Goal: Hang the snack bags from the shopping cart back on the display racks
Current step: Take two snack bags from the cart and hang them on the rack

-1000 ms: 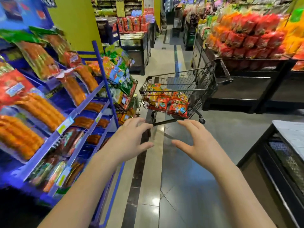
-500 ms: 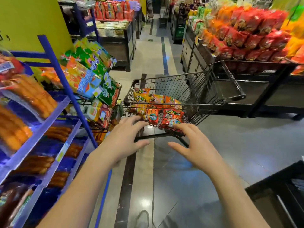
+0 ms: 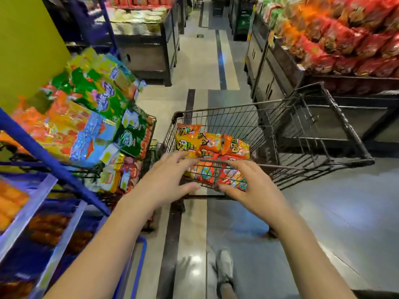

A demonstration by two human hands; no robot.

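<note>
A black wire shopping cart (image 3: pixel 313 134) stands in the aisle just ahead of me. Several orange and red snack bags (image 3: pixel 207 145) lie piled in its near left end. My left hand (image 3: pixel 166 180) and my right hand (image 3: pixel 250 186) reach out side by side at the cart's near rim, fingers spread and relaxed, holding nothing. Whether the fingertips touch the rim I cannot tell. A wire display rack (image 3: pixel 149 124) with green, orange and blue snack bags (image 3: pixel 90 117) hanging on it stands to the left of the cart.
A blue shelf unit (image 3: pixel 43 152) with packed sausages fills the left foreground. A dark display stand (image 3: pixel 280 67) heaped with red bags runs along the right. A yellow pillar (image 3: pixel 26 50) rises at the far left. The tiled aisle runs on beyond the cart. My shoe (image 3: pixel 224 266) shows below.
I have walked up to the cart, which now looks larger and nearer. Both hands have moved forward from short of the cart to its near rim.
</note>
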